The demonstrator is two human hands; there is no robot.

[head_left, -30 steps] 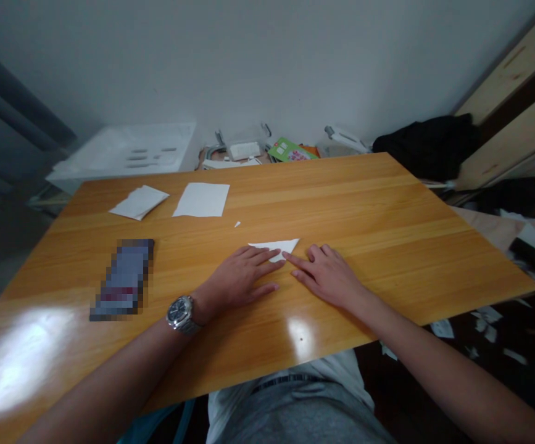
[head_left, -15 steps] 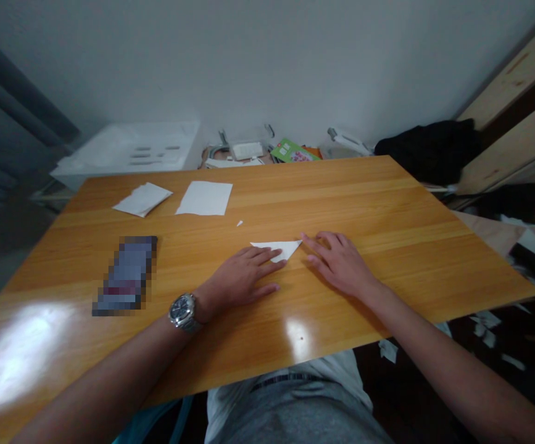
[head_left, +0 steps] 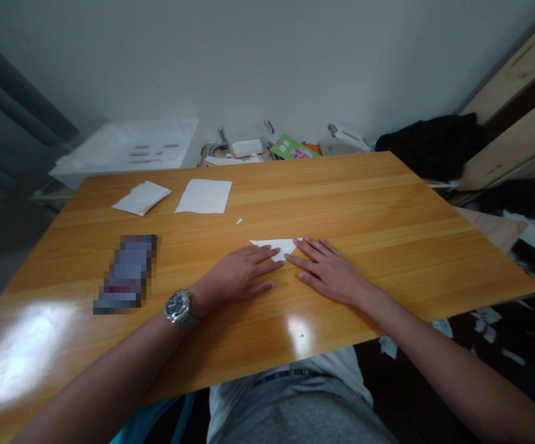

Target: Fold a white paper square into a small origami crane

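A small folded piece of white paper (head_left: 286, 245), triangular in outline, lies flat on the wooden table (head_left: 341, 197) in front of me. My left hand (head_left: 237, 274), with a metal watch (head_left: 181, 307) at its wrist, rests over the paper's left side, fingers stretched out flat. On the opposite side, my right hand (head_left: 329, 271) lies with spread fingers, the tips on the paper's right part. Both hands press from above and neither grips it. Parts of the paper are hidden under the fingers.
Toward the back left lie a square white sheet (head_left: 205, 196) and a folded white paper (head_left: 142, 198). A tiny paper scrap (head_left: 239, 221) sits beyond my left hand. A phone, blurred out (head_left: 126, 274), is at the left. Behind the table stands a white foam tray (head_left: 128, 145).
My right hand has moved left and come down flat, its fingertips now on the paper's right part. My left hand has stayed nearly where it was.
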